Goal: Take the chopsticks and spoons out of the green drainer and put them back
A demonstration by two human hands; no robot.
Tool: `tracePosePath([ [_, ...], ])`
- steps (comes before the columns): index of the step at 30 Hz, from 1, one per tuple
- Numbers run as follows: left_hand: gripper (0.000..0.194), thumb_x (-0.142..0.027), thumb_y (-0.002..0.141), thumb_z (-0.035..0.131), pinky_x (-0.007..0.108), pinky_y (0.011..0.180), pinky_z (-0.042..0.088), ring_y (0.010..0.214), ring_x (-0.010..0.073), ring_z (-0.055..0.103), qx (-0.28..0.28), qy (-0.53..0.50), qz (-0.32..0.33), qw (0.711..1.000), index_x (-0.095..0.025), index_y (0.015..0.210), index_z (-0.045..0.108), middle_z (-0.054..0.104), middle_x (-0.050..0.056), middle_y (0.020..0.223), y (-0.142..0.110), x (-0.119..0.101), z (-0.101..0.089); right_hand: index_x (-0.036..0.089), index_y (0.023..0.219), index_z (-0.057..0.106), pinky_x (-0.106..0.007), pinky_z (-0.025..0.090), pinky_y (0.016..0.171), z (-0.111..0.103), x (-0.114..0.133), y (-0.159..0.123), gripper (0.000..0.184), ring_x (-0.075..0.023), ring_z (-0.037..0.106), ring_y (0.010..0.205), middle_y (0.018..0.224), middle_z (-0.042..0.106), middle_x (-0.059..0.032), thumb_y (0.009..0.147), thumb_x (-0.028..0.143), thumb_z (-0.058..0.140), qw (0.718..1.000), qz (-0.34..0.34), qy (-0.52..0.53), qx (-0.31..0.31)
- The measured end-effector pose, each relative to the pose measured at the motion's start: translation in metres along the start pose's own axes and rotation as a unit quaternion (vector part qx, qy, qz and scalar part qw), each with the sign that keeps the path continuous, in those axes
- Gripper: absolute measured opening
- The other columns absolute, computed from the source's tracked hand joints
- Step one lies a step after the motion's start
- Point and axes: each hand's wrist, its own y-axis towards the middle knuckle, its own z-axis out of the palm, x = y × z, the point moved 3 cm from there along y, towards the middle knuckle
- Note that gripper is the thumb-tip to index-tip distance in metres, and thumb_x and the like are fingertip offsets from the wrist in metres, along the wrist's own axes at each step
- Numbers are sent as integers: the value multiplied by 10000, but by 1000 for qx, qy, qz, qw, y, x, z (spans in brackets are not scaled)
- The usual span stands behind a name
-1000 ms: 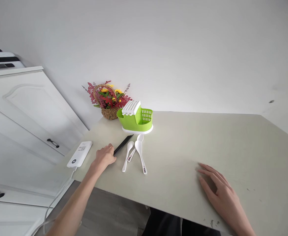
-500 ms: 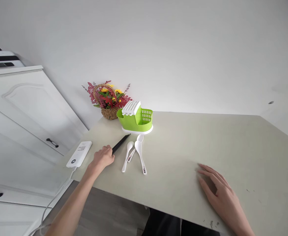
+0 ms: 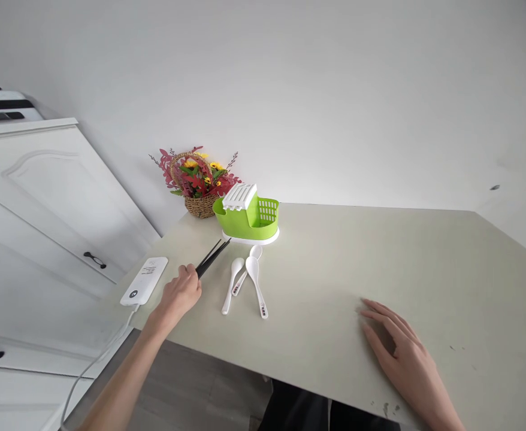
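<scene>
My left hand (image 3: 180, 293) is closed around the near ends of several black chopsticks (image 3: 211, 258). Their far tips point up and right, and one stick splays apart from the bundle. Just right of them lie three white spoons (image 3: 256, 281), two of them crossing, with printed marks on some handles. Behind the spoons stands a green cutlery holder (image 3: 238, 224) with a white slotted top and a white base. My right hand (image 3: 400, 353) rests on the right part of the table, fingers stretched out and holding nothing.
A wicker basket of artificial flowers (image 3: 200, 206) stands at the back left, against the wall. A white power bank (image 3: 145, 281) with a cable lies at the table's left edge. Left of the table (image 3: 335, 281) is a white cabinet (image 3: 42, 197).
My left hand has shifted a little left and up with the chopsticks, and one stick has spread from the others. My right hand has stayed still.
</scene>
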Motion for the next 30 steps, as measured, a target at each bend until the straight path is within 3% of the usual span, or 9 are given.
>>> tracePosePath([
  [5,306,-224,1039,321,420,753,547,961,349,732,-36,-13,3,999,-84,1238,506,573,213,1232,-16,2,-11,352,1247,690,-367,615,693,0,-1,-1,411,-317,542,1374,1500,590,-6,1001,582,456,1000,9,2,8],
  [9,273,-230,1034,366,408,731,548,912,316,731,-66,-42,41,996,-124,1257,482,557,184,1264,-32,-15,-20,360,1249,685,-355,610,677,0,-3,-1,407,-306,537,1378,1500,589,7,1000,585,455,1000,11,4,7],
  [15,202,-201,1036,408,359,725,547,880,257,729,-50,-132,138,980,-182,1222,485,574,143,1251,-51,-75,-27,352,1226,700,-363,615,685,0,-2,0,406,-315,546,1370,1489,600,-4,995,587,464,1000,7,1,4],
  [19,202,-171,1022,439,354,794,558,992,262,715,-31,-164,212,963,-186,1217,491,577,143,1270,-62,-123,-26,352,1237,692,-380,622,726,-1,1,-1,389,-312,532,1387,1495,594,-4,1006,562,459,1000,6,4,5],
  [25,147,-147,1016,434,329,704,564,877,235,726,-2,-131,254,958,-159,1132,525,574,140,1139,-78,-185,-20,345,1225,691,-434,616,837,-2,4,0,367,-313,535,1382,1483,601,-17,1016,530,452,1000,1,5,-7],
  [30,196,-111,1002,431,316,660,563,785,217,720,-32,-84,277,957,-122,1163,542,574,142,1062,-79,-213,-19,356,1234,670,-458,598,915,-3,7,1,348,-296,511,1405,1501,582,3,1029,511,435,1000,2,6,0],
])
